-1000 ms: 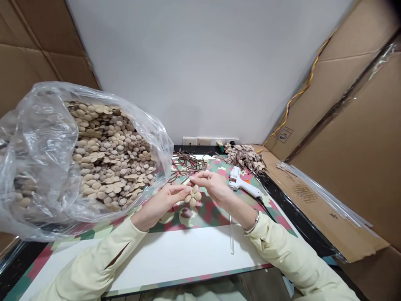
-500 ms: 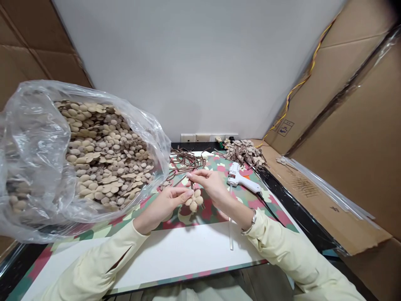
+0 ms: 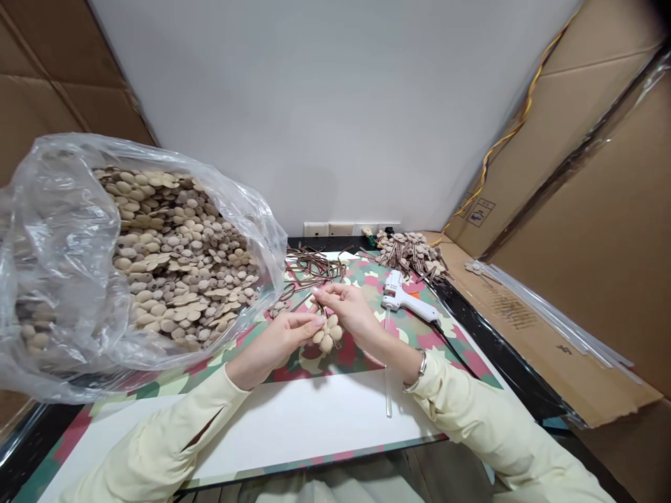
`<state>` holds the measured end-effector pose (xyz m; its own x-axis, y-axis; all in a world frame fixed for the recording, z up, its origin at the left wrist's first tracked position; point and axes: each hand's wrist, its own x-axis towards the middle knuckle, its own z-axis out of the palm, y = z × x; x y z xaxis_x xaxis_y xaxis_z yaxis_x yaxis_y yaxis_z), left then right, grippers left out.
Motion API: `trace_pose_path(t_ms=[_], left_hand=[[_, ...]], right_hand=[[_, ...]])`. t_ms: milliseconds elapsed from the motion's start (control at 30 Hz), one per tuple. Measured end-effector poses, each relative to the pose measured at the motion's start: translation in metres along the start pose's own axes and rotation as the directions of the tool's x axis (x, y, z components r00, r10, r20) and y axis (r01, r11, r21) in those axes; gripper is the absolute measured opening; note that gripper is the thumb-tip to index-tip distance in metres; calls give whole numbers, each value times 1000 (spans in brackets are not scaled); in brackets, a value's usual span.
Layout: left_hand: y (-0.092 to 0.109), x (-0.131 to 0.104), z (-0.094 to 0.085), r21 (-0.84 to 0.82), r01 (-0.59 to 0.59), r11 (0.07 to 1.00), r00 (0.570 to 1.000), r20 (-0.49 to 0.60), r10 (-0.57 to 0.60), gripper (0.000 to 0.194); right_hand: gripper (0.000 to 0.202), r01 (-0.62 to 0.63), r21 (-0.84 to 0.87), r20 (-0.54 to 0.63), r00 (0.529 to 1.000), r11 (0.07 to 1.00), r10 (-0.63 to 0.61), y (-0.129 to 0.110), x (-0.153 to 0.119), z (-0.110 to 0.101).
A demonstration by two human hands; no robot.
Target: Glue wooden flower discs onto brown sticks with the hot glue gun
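Note:
My left hand (image 3: 283, 342) pinches a beige padded flower (image 3: 328, 334) by its upper left edge, above the camouflage-patterned table cover (image 3: 298, 365). My right hand (image 3: 352, 314) is closed just above the flower, its thumb and fingertips on a thin brown strip (image 3: 321, 304) that runs to the flower. Part of a strip also shows past the flower's lower right side. Behind my hands lies a tangle of brown strips (image 3: 314, 269). A white glue gun (image 3: 412, 302) rests right of my right hand, a clear glue stick (image 3: 388, 398) reaching toward the front.
A large clear plastic bag (image 3: 63, 202) full of beige flowers (image 3: 183, 258) fills the left side. At the back right is a heap of flowers with strips (image 3: 412, 253). Several clear sticks (image 3: 556, 314) lie on cardboard (image 3: 524, 349) at right. A white sheet (image 3: 293, 426) covers the table front.
The flower in my hands has turned slightly and shifted a little to the right. Both hands keep nearly the same place and grip.

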<state>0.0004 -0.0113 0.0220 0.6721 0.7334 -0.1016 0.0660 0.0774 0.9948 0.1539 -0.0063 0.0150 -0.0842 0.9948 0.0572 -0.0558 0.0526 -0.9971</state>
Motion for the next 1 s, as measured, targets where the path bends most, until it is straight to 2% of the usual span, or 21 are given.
trace_pose_path(t_ms=[133,267,367,500,667,800,1000], left_hand=[[4,0,1,-37,-2,999,1000,-23,2,34],[6,-1,2,18,-24,1000,996,-87,25,31],[6,-2,1,37,-9,999,997,-77,11,31],[5,-2,-1,84,-7,996,999,-45,11,36],[0,-2,-3,35,-7,999,999,-32,8,36],[-1,-2,-4,30,-4,1000,1000,8,4,35],[8,-5,-4,-74,17,997,1000,-12,-18,31]], right_hand=[[29,24,-13,32,999,1000,-24,0,1,-1],[27,31,9,36,999,999,-31,3,3,0],[28,21,-3,60,998,1000,-21,3,3,-1],[35,-57,18,194,980,998,52,-1,3,-7],[32,-175,51,424,895,983,138,-7,6,-18],[24,-194,98,384,912,976,143,-5,7,-21],[20,-97,-19,309,946,995,98,0,9,-20]])
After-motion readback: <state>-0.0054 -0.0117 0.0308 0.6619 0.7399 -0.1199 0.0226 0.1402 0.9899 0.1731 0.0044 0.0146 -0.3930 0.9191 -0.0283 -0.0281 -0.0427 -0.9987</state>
